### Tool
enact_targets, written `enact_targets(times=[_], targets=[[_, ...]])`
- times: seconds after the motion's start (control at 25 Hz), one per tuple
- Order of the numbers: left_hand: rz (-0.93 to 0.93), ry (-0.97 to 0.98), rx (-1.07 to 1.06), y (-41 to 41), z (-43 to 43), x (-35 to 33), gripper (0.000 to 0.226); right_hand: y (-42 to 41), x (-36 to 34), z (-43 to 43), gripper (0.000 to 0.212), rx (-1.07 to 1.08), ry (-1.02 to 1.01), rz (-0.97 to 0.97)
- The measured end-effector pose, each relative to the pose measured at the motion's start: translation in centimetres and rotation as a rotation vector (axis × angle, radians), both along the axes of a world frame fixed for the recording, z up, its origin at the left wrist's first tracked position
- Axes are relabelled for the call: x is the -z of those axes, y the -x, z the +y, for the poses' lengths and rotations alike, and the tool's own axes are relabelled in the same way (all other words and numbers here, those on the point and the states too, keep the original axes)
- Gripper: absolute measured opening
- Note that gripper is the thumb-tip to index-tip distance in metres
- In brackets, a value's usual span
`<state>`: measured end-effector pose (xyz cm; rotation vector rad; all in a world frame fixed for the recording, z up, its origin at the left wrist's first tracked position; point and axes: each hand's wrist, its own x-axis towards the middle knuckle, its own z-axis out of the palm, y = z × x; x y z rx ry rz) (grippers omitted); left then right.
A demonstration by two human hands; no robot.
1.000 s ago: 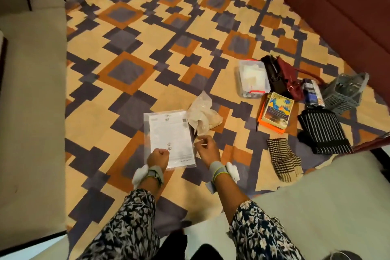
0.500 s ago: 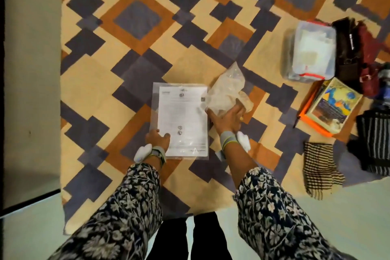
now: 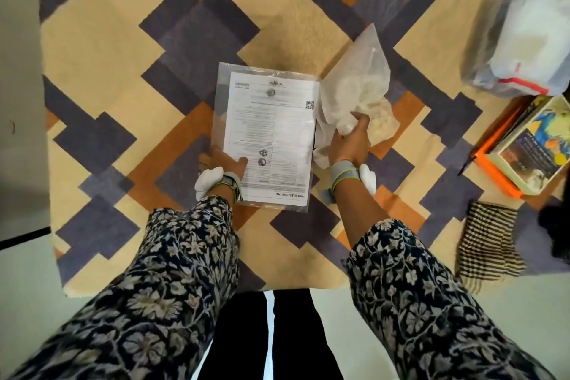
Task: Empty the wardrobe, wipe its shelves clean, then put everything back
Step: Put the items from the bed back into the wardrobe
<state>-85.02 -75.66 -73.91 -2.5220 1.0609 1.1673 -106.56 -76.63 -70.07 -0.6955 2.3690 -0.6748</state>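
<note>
- The left hand (image 3: 222, 163) grips the near left corner of the clear document sleeve (image 3: 266, 136) on the patterned rug (image 3: 123, 65).
- The right hand (image 3: 351, 140) clutches the crumpled plastic bag (image 3: 357, 86) just right of the sleeve.

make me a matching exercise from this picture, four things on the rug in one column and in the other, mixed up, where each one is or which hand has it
Things
1. printed sheet
2. plastic bag
3. book
4. checked cloth

States
a. gripped by the right hand
b. lying on the orange folder
c. pinched at its near edge by the left hand
d. lying at the near right edge of the rug, no hand on it

Pairs: 1-c, 2-a, 3-b, 4-d
</note>
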Motion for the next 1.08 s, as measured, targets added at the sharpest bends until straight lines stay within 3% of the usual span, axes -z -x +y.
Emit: enact_targets(times=[0.2,0.32,0.44,0.6,0.72,0.88,1.08], targets=[[0.106,0.048,-0.014,0.5,-0.1,1.1,0.087,1.1,-0.2,2.1,0.027,-0.017,-0.122,0.086],[0.368,0.039,-0.099,0.7,2.2,0.4,0.059,0.8,-1.4,4.0,0.029,-0.07,-0.171,0.095],[0.385,0.095,-0.152,1.6,4.2,-1.6,0.043,0.3,-2.4,5.5,0.03,-0.101,-0.173,0.075],[0.286,0.205,-0.147,1.8,6.1,-7.5,0.053,-0.6,-7.3,6.7,0.028,-0.126,-0.116,-0.003],[0.199,0.217,-0.192,1.5,7.3,-10.9,0.05,-1.7,-10.3,7.5,0.028,-0.184,-0.094,-0.028],[0.195,0.216,-0.224,1.0,10.3,-15.6,0.047,-3.3,-13.8,9.3,0.027,-0.302,-0.077,-0.042],[0.3,0.381,-0.405,-4.1,12.6,-19.8,0.062,-7.4,-19.2,9.8,0.024,-0.464,0.011,-0.095]])
